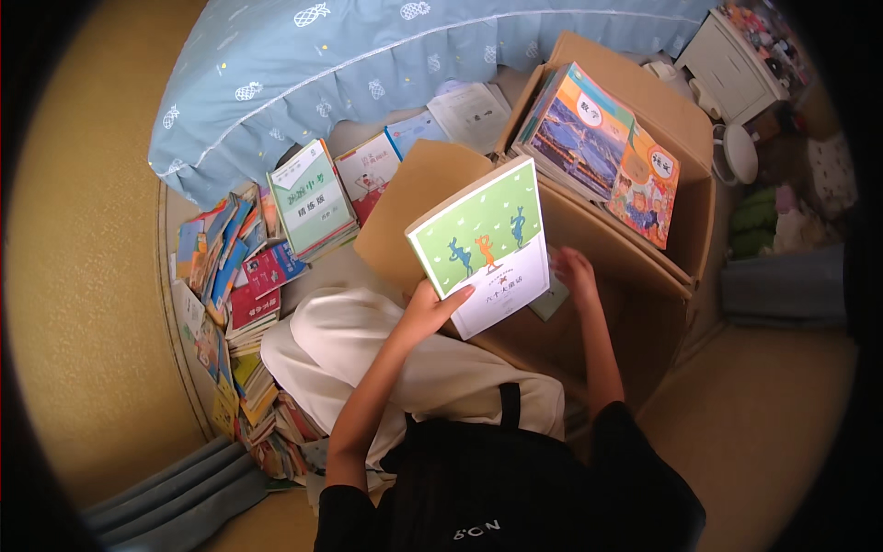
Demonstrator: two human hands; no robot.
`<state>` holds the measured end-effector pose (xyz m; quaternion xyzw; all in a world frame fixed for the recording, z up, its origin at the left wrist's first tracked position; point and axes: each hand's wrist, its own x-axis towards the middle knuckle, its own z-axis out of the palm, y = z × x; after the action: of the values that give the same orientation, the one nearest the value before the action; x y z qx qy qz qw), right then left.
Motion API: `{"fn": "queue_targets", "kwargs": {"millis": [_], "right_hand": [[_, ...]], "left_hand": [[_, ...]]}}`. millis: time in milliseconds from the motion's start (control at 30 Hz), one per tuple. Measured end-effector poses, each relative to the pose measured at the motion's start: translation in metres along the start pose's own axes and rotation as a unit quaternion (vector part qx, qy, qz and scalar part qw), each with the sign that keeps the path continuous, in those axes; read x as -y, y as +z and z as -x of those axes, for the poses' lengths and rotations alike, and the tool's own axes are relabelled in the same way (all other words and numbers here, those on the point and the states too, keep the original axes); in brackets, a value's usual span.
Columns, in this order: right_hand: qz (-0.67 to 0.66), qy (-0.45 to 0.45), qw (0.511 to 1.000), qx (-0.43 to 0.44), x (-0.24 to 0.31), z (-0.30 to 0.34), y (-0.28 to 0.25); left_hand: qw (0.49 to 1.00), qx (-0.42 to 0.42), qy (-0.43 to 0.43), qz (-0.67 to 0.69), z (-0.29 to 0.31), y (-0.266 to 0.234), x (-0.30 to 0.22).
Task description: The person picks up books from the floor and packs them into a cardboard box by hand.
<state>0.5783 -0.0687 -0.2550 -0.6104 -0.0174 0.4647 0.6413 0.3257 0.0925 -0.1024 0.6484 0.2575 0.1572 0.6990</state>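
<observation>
A thick paperback book [501,207] with a green and white cover, showing blue and orange dancing figures, is in my left hand [429,315]. The thumb lies on the front cover at the lower left, and the other fingers are hidden behind. Beside the book's right edge is my right hand [577,272], its fingers loosely bent and apart; whether the fingertips touch the book is hard to see. Below both hands a cardboard box [612,345] stands with its flaps up. Part of a greenish book [550,300] shows inside it, mostly hidden by the held one.
Stacked colourful textbooks [584,129] fill the box's far part. Green-white workbooks [313,198] and a red-white book [368,175] lie left of a raised flap [414,198]. Piled books [244,285] line the left side. Behind hangs a blue bedspread [368,64]; a white cabinet [731,69] stands far right.
</observation>
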Motion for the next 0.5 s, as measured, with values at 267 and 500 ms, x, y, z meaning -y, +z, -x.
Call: {"fn": "queue_targets", "kwargs": {"millis": [267,500], "right_hand": [[0.005,0.208,0.956,-0.207,-0.175,-0.099,-0.134],[-0.092,0.159,0.945,-0.269,-0.221,-0.152,-0.141]], "left_hand": [[0.998,-0.042,-0.037,-0.024,-0.045,0.007,0.020],[0.980,0.005,-0.009,-0.199,-0.096,0.025,0.053]]}}
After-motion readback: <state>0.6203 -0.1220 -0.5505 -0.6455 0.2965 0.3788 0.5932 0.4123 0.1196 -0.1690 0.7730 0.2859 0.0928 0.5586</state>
